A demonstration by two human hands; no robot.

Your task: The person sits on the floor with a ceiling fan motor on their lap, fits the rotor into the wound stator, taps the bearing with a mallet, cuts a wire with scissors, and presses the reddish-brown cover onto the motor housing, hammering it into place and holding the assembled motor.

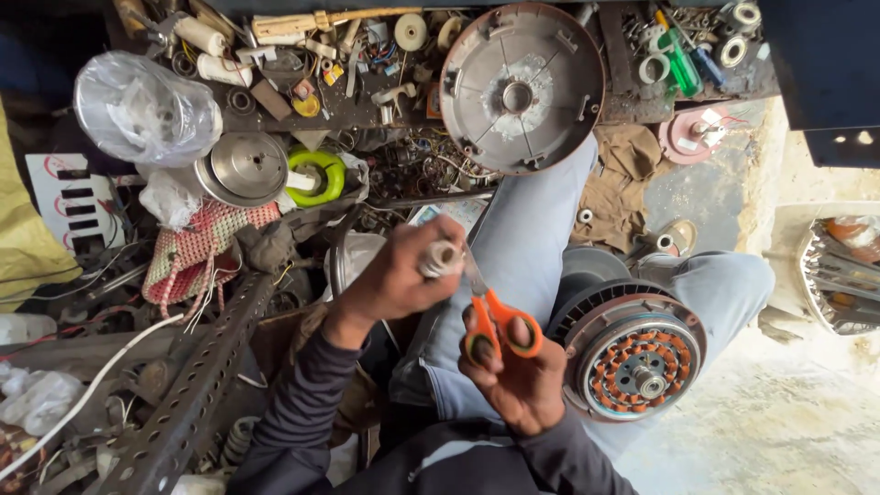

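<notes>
My left hand [399,275] grips a small whitish roll of tape or thread [440,258] at mid-frame. My right hand [513,371] has fingers through the orange handles of a pair of scissors [500,330], whose blades point up toward the roll and touch it. Both hands hover above my legs in light blue jeans [522,238]. To the right, resting by my knee, lies a round fan motor [632,353] with copper-wound stator coils and a central shaft.
A round grey motor cover [521,87] leans at top centre. A shelf of small parts [348,64], a plastic bag [147,105], a metal disc [247,167], a green tape ring [316,174], a knitted cloth [202,243] and a perforated metal angle bar [197,394] crowd the left.
</notes>
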